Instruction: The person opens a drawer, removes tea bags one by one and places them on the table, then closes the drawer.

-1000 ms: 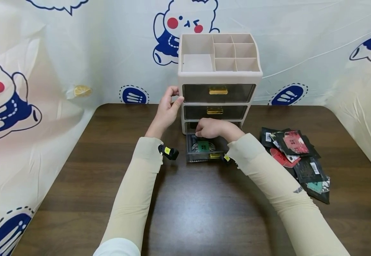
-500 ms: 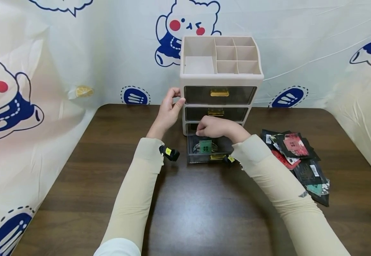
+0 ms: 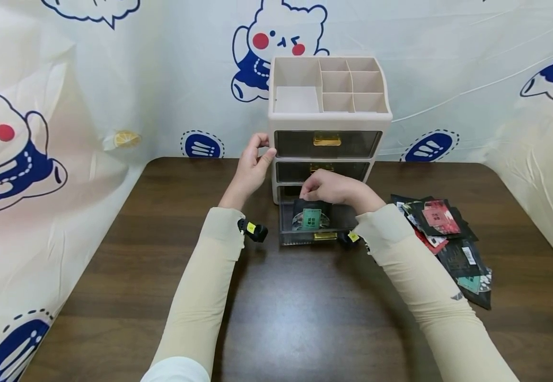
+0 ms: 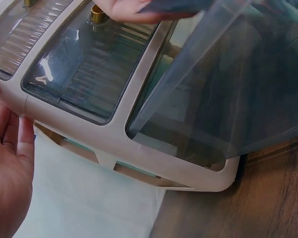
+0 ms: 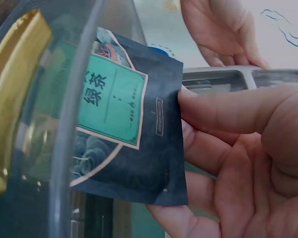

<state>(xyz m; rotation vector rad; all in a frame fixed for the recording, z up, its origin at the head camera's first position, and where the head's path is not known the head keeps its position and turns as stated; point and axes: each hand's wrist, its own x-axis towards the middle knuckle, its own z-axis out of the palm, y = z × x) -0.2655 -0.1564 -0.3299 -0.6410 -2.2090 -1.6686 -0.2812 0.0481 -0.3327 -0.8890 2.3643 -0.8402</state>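
My right hand (image 3: pixel 331 188) pinches the edge of a dark tea sachet (image 3: pixel 311 217) with a green label, thumb on one face and fingers behind. In the right wrist view the sachet (image 5: pixel 159 129) stands tilted, its lower part behind the clear front wall of the pulled-out bottom drawer (image 3: pixel 288 238). My left hand (image 3: pixel 254 167) grips the left front edge of the beige drawer organizer (image 3: pixel 328 121), thumb on the frame and fingers along the side. The left wrist view shows this hand (image 4: pixel 10 163) beside the upper drawers.
A pile of dark sachets (image 3: pixel 462 254), some with red or green labels, lies on the table to the right. Two upper drawers with gold handles (image 3: pixel 326 140) are closed. Open compartments (image 3: pixel 297 98) top the organizer, and a patterned cloth (image 3: pixel 200 79) hangs behind.
My right hand has shifted right, and the green-labelled sachet has come up more upright in the drawer. My left hand keeps its place on the organizer.
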